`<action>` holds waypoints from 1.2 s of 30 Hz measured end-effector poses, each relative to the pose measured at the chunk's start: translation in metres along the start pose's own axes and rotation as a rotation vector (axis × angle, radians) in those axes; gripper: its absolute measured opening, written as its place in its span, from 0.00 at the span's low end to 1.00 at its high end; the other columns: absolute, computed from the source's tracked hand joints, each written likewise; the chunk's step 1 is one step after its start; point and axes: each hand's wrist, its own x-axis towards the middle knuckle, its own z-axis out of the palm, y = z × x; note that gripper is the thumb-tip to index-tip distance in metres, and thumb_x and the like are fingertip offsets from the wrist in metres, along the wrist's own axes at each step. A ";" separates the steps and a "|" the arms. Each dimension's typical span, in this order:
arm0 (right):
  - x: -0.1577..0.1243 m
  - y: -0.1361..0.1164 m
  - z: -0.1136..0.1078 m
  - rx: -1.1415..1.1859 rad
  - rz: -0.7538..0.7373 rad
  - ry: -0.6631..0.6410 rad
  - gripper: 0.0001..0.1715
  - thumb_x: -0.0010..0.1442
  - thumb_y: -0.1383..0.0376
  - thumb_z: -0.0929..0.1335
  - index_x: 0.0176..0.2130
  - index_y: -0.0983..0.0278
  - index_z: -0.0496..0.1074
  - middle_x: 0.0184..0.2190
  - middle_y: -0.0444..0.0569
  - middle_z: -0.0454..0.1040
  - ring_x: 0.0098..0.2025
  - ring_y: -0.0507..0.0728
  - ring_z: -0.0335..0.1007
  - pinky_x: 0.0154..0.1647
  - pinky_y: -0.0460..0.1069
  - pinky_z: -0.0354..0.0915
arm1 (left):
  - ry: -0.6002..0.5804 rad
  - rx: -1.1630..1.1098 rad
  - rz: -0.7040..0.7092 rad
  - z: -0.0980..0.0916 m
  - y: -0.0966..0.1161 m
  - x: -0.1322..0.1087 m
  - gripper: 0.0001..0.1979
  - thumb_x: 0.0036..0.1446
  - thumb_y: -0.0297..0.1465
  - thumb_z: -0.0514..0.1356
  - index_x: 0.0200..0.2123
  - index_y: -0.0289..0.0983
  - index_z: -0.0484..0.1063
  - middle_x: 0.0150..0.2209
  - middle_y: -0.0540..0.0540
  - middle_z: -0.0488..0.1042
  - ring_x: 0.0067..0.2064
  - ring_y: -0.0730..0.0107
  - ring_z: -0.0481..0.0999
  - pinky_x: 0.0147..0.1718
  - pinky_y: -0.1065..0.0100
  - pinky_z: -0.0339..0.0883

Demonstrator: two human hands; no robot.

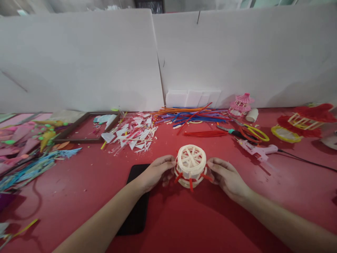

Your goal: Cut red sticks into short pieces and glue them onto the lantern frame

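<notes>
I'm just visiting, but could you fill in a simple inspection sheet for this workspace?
Surface: red tabletop, with small crumbs and bits scattered on it.
Work in hand: cream round model with a spoked top and red stubs sticking out around it.
Clutter: white and pink scraps, coloured stems, scissors with yellow handles, and a black slab partly under the left forearm.
Hands: left hand and right hand hold the model from opposite sides.
Cables: dark cord runs from the glue gun toward the right edge.
Surroundings: white panels stand behind the table.
Other people: nothing seen.
</notes>
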 end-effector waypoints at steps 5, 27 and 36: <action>0.001 0.001 -0.001 0.009 -0.024 0.048 0.22 0.49 0.48 0.74 0.33 0.63 0.71 0.17 0.39 0.64 0.20 0.49 0.56 0.20 0.45 0.49 | 0.008 -0.048 0.025 -0.002 -0.002 0.002 0.13 0.48 0.37 0.64 0.28 0.37 0.64 0.21 0.54 0.65 0.19 0.79 0.62 0.12 0.79 0.57; 0.014 0.002 -0.008 -0.041 -0.095 0.147 0.21 0.44 0.51 0.76 0.25 0.65 0.71 0.16 0.41 0.65 0.19 0.49 0.58 0.20 0.47 0.52 | 0.119 -0.058 0.354 -0.014 -0.008 0.005 0.20 0.57 0.50 0.59 0.35 0.39 0.63 0.31 0.51 0.64 0.28 0.73 0.65 0.21 0.74 0.66; 0.015 -0.003 -0.007 0.047 -0.090 0.089 0.20 0.47 0.56 0.71 0.19 0.61 0.59 0.18 0.37 0.55 0.18 0.47 0.53 0.19 0.46 0.56 | -0.112 0.429 0.800 -0.017 -0.021 0.000 0.44 0.47 0.61 0.59 0.61 0.48 0.51 0.67 0.38 0.50 0.68 0.45 0.51 0.63 0.45 0.52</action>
